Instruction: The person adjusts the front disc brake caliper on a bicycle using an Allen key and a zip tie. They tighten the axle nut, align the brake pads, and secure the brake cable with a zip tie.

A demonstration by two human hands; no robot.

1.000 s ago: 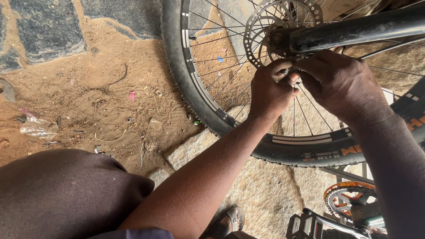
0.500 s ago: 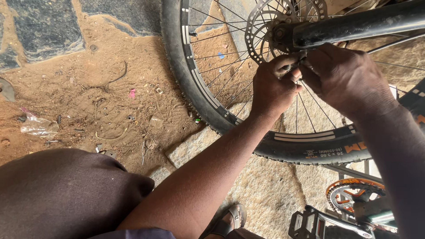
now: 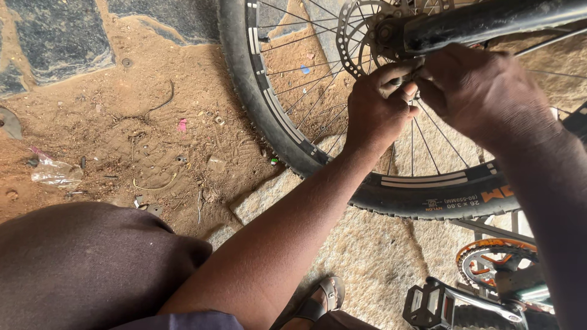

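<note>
A bicycle wheel (image 3: 287, 140) with a black knobbly tyre, silver spokes and a perforated brake disc (image 3: 358, 30) stands upright on the ground. A black frame tube (image 3: 489, 21) runs to its hub. My left hand (image 3: 376, 113) is closed around a small metal part just below the hub, fingers curled. My right hand (image 3: 483, 91) presses in from the right against the same spot, its fingertips touching the left hand's. What lies between the fingers is mostly hidden.
Reddish dirt with litter, a crumpled plastic wrapper (image 3: 55, 174) and grey paving stones (image 3: 55, 36) lie to the left. My knee in dark cloth (image 3: 92, 269) fills the lower left. An orange chainring (image 3: 492, 263), a black pedal (image 3: 428, 305) and a sandalled foot (image 3: 321, 299) are at lower right.
Both hands stay at the hub. The view has drifted slightly, and the fingers have shifted a little around the small part.
</note>
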